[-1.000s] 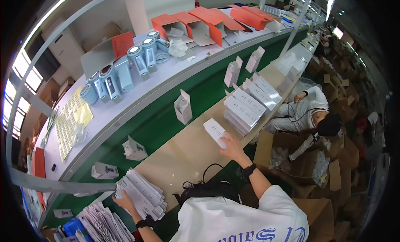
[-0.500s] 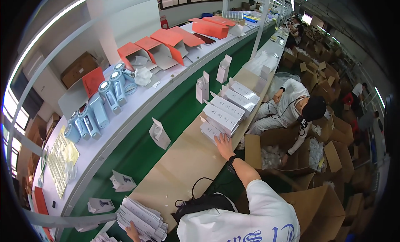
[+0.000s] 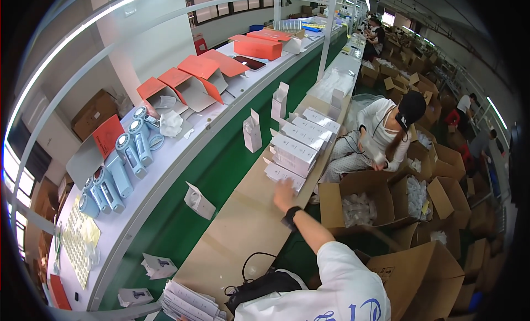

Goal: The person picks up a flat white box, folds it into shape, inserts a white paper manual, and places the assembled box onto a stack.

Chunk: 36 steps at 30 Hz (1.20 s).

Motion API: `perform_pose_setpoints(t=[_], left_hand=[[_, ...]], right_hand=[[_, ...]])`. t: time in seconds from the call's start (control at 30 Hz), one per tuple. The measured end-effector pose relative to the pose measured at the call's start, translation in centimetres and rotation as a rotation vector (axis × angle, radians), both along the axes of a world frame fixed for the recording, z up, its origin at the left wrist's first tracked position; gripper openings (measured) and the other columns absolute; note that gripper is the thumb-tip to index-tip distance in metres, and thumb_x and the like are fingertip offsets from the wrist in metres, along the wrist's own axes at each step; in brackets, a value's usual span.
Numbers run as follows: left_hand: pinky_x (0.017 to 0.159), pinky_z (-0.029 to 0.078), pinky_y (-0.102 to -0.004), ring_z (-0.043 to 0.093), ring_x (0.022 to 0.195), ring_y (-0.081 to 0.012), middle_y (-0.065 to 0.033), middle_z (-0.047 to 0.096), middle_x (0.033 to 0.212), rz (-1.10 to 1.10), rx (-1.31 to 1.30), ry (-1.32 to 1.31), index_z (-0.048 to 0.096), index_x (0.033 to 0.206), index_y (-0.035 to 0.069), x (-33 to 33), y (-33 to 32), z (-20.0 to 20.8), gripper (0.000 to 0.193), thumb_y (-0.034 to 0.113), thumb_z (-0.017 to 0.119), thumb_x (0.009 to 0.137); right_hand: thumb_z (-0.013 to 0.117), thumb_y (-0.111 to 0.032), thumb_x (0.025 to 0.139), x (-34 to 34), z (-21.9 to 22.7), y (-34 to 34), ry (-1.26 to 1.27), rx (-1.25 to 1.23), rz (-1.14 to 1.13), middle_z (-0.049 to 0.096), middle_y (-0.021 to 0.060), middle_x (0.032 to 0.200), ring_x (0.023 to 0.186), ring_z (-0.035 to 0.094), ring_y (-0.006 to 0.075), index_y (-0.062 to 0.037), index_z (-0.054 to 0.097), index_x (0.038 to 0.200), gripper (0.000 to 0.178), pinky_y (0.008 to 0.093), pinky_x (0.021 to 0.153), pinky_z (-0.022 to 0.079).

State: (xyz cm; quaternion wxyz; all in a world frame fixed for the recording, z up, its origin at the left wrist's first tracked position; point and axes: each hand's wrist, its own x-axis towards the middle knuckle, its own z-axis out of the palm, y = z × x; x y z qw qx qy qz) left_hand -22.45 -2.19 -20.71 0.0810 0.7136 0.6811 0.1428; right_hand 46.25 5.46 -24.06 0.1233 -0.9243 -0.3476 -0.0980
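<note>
My right hand [image 3: 284, 195], with a dark band at the wrist, is at the near end of a group of white cartons [image 3: 295, 150] on the tan bench. It is smeared by motion, so its grip does not show. The nearest white carton [image 3: 284, 174] lies just beyond the fingers. At the lower edge, only a sliver of my left hand [image 3: 183, 318] appears, beside a fanned stack of flat white cartons [image 3: 190, 303]. Its fingers are hidden. Several open-topped white cartons, such as this one [image 3: 199, 202], stand along the green strip.
A co-worker [image 3: 381, 128] in white sits at the right among brown boxes [image 3: 356, 202] of plastic-wrapped pieces. On the left shelf are light-blue devices [image 3: 127, 155], orange-red boxes [image 3: 182, 89] and a sticker sheet [image 3: 77, 249]. A black bag [image 3: 268, 290] lies before me.
My right hand has drawn back slightly from the nearest carton. My left hand has mostly left view. The co-worker has raised both hands from the box, and the whole view has shifted.
</note>
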Motion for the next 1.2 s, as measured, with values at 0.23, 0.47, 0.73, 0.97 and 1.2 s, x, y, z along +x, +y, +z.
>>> perform_pose_setpoints(t=[0.23, 0.47, 0.73, 0.97, 1.2], left_hand=[[0.08, 0.051, -0.0432, 0.063, 0.086, -0.0333, -0.0238, 0.067, 0.092, 0.344, 0.178, -0.327, 0.066, 0.093, -0.01, 4.0, -1.8, 4.3, 0.031, 0.017, 0.054, 0.085], [0.083, 0.049, -0.0449, 0.062, 0.088, -0.0365, -0.0226, 0.065, 0.095, 0.043, 0.307, -0.327, 0.064, 0.096, -0.008, 8.2, -2.1, 6.5, 0.028, 0.016, 0.058, 0.082], [0.087, 0.045, -0.0471, 0.059, 0.09, -0.0408, -0.0211, 0.063, 0.099, -0.306, 0.5, -0.306, 0.061, 0.099, -0.005, 16.3, -0.9, 13.7, 0.029, 0.016, 0.063, 0.078], [0.101, 0.033, -0.0494, 0.048, 0.117, -0.0385, -0.0246, 0.051, 0.127, -0.397, 0.391, -0.166, 0.051, 0.117, -0.007, 14.7, 0.1, 16.1, 0.072, 0.032, 0.08, 0.064], [0.111, 0.007, -0.0555, 0.01, 0.137, -0.0473, -0.0357, 0.006, 0.146, -0.245, -0.016, -0.236, 0.013, 0.14, -0.007, 17.9, 2.4, 22.7, 0.12, 0.035, 0.085, 0.054]], right_hand=[[0.055, -0.005, 0.067, -20.7, 6.9, 0.2, 0.709, 0.198, 0.914, 0.06, 0.0239, 0.087, 0.086, 0.056, 0.043, 0.0003, 0.057, 0.087, 0.021, 0.0531, 0.073, 0.046], [0.058, -0.018, 0.081, -33.2, 15.6, -2.4, 1.231, -0.108, 1.359, 0.065, 0.0151, 0.096, 0.079, 0.065, 0.0261, 0.0014, 0.057, 0.112, 0.036, 0.0359, 0.072, 0.05], [0.058, -0.027, 0.087, -38.2, 22.7, -4.3, 2.026, 0.09, 0.756, 0.065, 0.008, 0.095, 0.08, 0.061, 0.0198, 0.0004, 0.051, 0.126, 0.048, 0.0343, 0.071, 0.05], [0.051, -0.012, 0.094, -38.2, 20.3, -4.5, 1.716, 0.397, 1.083, 0.062, 0.0043, 0.099, 0.083, 0.056, 0.0094, 0.0016, 0.046, 0.131, 0.04, 0.0249, 0.074, 0.048], [0.052, -0.003, 0.09, -34.3, 21.1, -6.2, 1.904, 0.418, 0.842, 0.063, 0.0074, 0.106, 0.092, 0.061, 0.0125, -0.0004, 0.049, 0.126, 0.036, 0.0268, 0.078, 0.051]])
